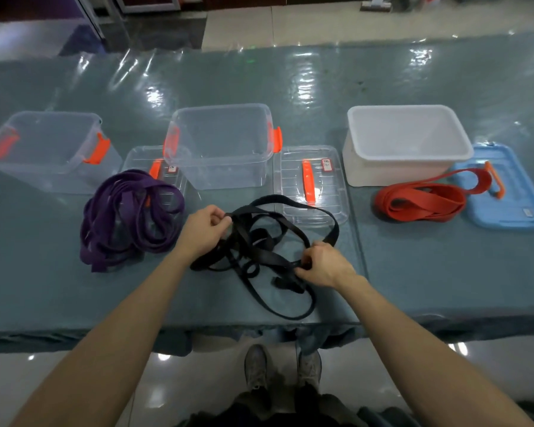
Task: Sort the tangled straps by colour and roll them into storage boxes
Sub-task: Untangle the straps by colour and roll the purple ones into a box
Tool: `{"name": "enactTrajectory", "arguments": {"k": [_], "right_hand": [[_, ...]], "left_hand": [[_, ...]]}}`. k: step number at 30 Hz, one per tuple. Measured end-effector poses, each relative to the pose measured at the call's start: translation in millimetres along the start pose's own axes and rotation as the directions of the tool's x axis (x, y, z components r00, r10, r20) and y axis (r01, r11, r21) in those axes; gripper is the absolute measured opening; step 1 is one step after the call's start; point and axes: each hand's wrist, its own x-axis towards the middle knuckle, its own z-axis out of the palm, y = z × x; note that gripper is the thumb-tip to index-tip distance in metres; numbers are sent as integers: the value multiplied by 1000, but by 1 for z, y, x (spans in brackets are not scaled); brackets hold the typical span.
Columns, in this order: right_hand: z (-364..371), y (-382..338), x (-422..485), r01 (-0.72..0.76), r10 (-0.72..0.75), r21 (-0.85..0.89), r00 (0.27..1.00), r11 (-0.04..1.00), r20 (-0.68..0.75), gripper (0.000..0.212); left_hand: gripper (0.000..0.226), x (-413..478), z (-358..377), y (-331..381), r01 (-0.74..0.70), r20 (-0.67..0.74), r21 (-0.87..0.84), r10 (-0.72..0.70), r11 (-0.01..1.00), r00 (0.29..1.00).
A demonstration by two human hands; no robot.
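A tangled black strap (261,241) lies on the table in front of me. My left hand (205,231) pinches one part of it at its upper left. My right hand (324,263) grips another part at its right side. A purple strap pile (127,217) sits to the left, partly on a clear lid. A red strap pile (420,201) lies to the right, one loop reaching onto the blue lid. Behind stand a clear box at the left (43,149), a clear box in the middle (219,146) and a white box (404,143), all without straps inside.
A clear lid (315,183) with an orange handle lies behind the black strap. Another clear lid (145,163) is partly under the purple pile. A blue lid (512,192) lies at the far right. The table's front edge (259,328) is close to me, my feet below it.
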Motion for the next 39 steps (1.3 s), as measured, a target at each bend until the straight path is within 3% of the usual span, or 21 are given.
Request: {"name": "enactTrajectory", "arguments": {"k": [3,5,7,9,12,13,16,20,22,25,27,30,33,35,37,39], "right_hand": [[4,-4,-4,-77,132,257,970,963,-204,45],[4,-6,-1,-163,334,413,859,896,-387,49],[1,-4,5,-306,549,584,781,752,-298,75],[-4,1,11,-416,637,700,767,580,-72,74],[-15,3,13,-403,576,794,813,456,83,28],[-22,-3,11,-376,550,815,831,441,85,23],[-63,-27,10,-161,419,855,905,493,-71,24],[-168,-75,7,99,95,815,978,571,-185,29],[-225,-105,-2,205,-19,717,966,666,-258,28],[-296,-146,-31,356,-174,568,921,742,-349,28],[-335,-169,-55,438,-276,463,884,770,-377,28],[-381,-197,-88,555,-388,357,809,751,-441,21],[-423,-213,-115,664,-437,326,712,673,-550,16],[-448,-217,-126,711,-425,278,638,646,-642,16],[-466,-219,-130,733,-419,238,589,637,-691,19],[-477,-221,-129,730,-423,209,577,650,-698,15]], "left_hand": [[15,-2,-10,-8,24,-98,10,-23,1000,995],[14,-8,-18,-12,16,-148,-55,-24,998,989],[24,-12,-27,-17,10,-161,-65,-20,998,987],[30,-14,-36,-25,8,-42,114,-4,993,999],[11,-22,-41,-29,-50,243,393,-51,918,969],[24,-23,-40,-29,-69,254,417,-43,906,966],[37,-21,-36,-17,-91,163,314,41,945,986],[49,-1,-41,28,-183,143,120,166,976,976],[81,8,-52,62,-203,171,-29,205,979,964],[152,16,-69,107,-190,249,-161,226,969,942],[169,18,-80,131,-229,235,-149,259,962,937],[152,19,-97,168,-309,109,-215,337,926,935],[74,18,-123,203,-387,17,-369,422,845,907],[41,14,-142,225,-404,52,-535,506,742,861],[45,8,-158,240,-318,138,-750,607,580,782],[61,2,-167,251,-224,225,-833,679,507,699]]}}
